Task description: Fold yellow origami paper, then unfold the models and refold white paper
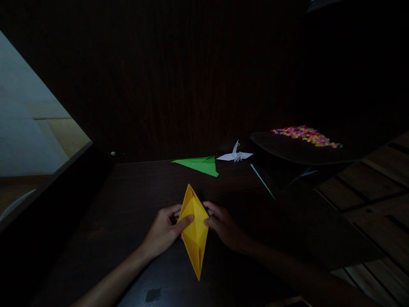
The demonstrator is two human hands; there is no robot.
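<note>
A folded sheet of yellow origami paper point(195, 232), shaped like a long diamond, is held between my two hands above the dark surface. My left hand point(164, 230) grips its left edge, thumb lying on the front face and fingers behind. On the right edge, my right hand point(225, 228) pinches the paper with its thumb at the rim; its other fingers are partly hidden behind. The diamond's points face away from me and toward me, and creases run across its middle.
Beyond the hands lie a green paper plane point(200, 165) and a white origami crane point(235, 156). A thin pale strip point(262, 181) lies to their right. Colourful small pieces point(305, 135) rest on a dark raised shelf point(287, 148). A dark side board point(47, 187) stands at left.
</note>
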